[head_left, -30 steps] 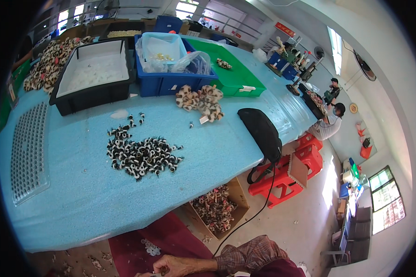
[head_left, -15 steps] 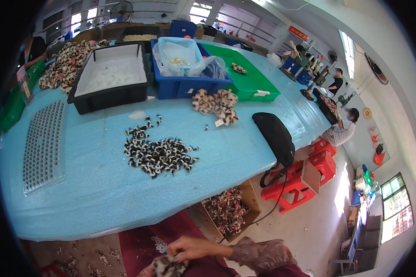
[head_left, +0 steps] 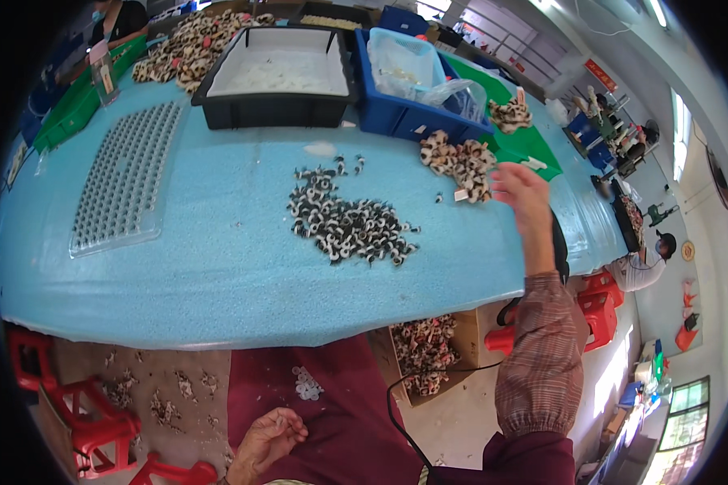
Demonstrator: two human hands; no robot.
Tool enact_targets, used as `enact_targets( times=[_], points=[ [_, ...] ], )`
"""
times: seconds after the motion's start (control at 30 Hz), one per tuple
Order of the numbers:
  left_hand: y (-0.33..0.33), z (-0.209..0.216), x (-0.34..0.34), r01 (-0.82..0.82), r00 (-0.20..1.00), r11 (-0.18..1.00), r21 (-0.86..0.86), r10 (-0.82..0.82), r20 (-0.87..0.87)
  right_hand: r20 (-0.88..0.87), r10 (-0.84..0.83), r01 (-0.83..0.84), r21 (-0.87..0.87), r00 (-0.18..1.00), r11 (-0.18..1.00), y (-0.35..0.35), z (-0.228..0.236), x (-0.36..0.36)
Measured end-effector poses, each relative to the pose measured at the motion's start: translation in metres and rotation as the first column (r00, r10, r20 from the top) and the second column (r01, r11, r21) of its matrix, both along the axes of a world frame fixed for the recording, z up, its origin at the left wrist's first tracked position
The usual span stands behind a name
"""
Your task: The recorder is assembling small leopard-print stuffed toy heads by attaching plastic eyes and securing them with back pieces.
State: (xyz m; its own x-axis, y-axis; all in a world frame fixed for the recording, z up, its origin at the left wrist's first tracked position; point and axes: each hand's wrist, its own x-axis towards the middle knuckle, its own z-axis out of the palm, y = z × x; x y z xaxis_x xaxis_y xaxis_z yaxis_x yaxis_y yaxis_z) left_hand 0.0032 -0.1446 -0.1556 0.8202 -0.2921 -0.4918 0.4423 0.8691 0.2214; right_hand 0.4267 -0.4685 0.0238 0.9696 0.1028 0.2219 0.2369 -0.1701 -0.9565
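My right hand (head_left: 522,190) reaches over the table's right part, fingers apart and nothing in them. It is next to a small heap of brown-spotted plush pieces (head_left: 463,167). Beyond it, another spotted plush piece (head_left: 510,115) is at the green tray (head_left: 546,149). Over my lap my left hand (head_left: 273,436) lies half-curled, palm turned up, with no object visible in it. Near it, several clear plastic washers (head_left: 306,384) rest on the dark red apron (head_left: 259,376). A pile of small black-and-white eye-like parts (head_left: 352,226) lies mid-table.
At the back stand a black tray with white lining (head_left: 275,111) and a blue crate (head_left: 412,120). A clear sheet of dark studs (head_left: 129,174) lies left. Below the table are a carton of plush pieces (head_left: 453,384) and red stools (head_left: 97,420). A cable (head_left: 404,432) crosses beside my lap.
My right hand has moved from my lap out to the tray side. The plush piece has left my hands, and a larger piece now shows at the green tray. The view has shifted.
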Motion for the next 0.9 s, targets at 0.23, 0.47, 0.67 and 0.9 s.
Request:
enact_targets(
  times=[0.23, 0.47, 0.67, 0.9],
  points=[
    [0.012, 0.002, 0.0, -0.019, 1.0, 0.997, 0.078, 0.019, -0.002, 0.415, 0.065, 0.282, -0.717, 0.908, 0.638, 0.057, -0.057, 0.021],
    [0.015, -0.006, -0.001, -0.012, 1.0, 0.992, 0.125, 0.015, -0.024, 0.63, 0.189, 0.558, -0.765, 0.754, 0.323, -0.011, -0.115, 0.054],
    [0.017, 0.004, 0.01, -0.036, 0.999, 0.982, 0.183, 0.039, -0.014, 0.259, -0.229, 0.314, -0.363, 0.939, 0.877, -0.011, -0.093, 0.018],
    [0.012, 0.045, 0.048, 0.059, 0.946, 0.963, 0.262, -0.138, 0.295, 0.098, 0.196, -0.214, 0.613, 0.976, 0.76, 0.043, -0.043, -0.121]
  ],
)
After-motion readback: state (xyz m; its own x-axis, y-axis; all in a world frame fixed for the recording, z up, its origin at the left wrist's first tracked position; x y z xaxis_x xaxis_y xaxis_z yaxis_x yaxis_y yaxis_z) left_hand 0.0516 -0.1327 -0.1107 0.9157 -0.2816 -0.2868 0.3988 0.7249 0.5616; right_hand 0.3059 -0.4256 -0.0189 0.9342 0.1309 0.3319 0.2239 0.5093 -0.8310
